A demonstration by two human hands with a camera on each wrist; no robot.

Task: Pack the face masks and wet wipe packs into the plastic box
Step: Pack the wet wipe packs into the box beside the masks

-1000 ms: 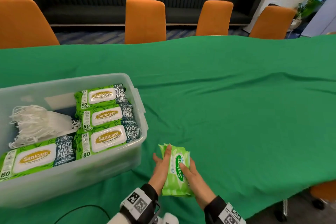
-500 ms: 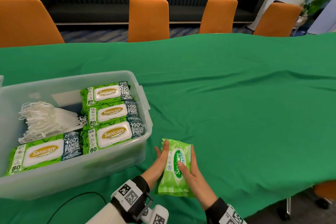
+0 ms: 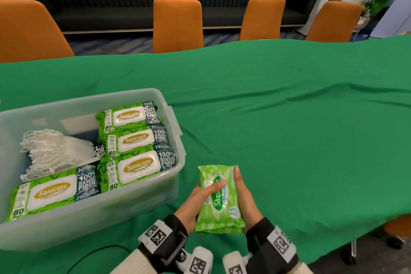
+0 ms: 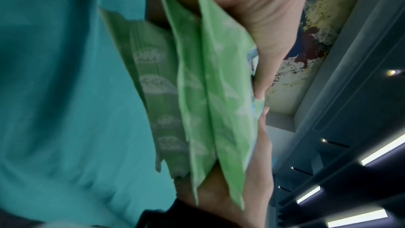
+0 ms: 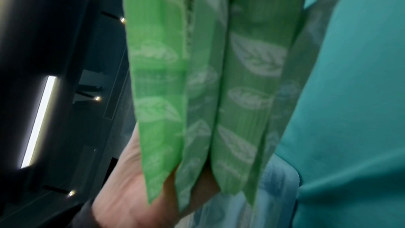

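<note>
A small stack of light green wet wipe packs point(image 3: 219, 202) is held just above the green tablecloth, right of the plastic box point(image 3: 178, 162). My left hand point(image 3: 200, 196) grips its left side with the thumb laid across the top label. My right hand point(image 3: 244, 198) clasps its right edge, fingers running along the side. The wrist views show the layered pack edges point(image 4: 203, 93) point(image 5: 197, 79) against each palm. Inside the box lie several large Sanicare wipe packs point(image 3: 135, 140) and a pile of white face masks point(image 3: 55, 151).
The green-clothed table point(image 3: 289, 129) stretches wide to the right and back. Orange chairs point(image 3: 178, 22) line its far side. A black cable point(image 3: 95, 253) lies by the near edge under the box. The box's far left corner is bare.
The stack stays in nearly the same place. My left thumb has come over onto the top label, and my right thumb has slid off it to the pack's right edge.
</note>
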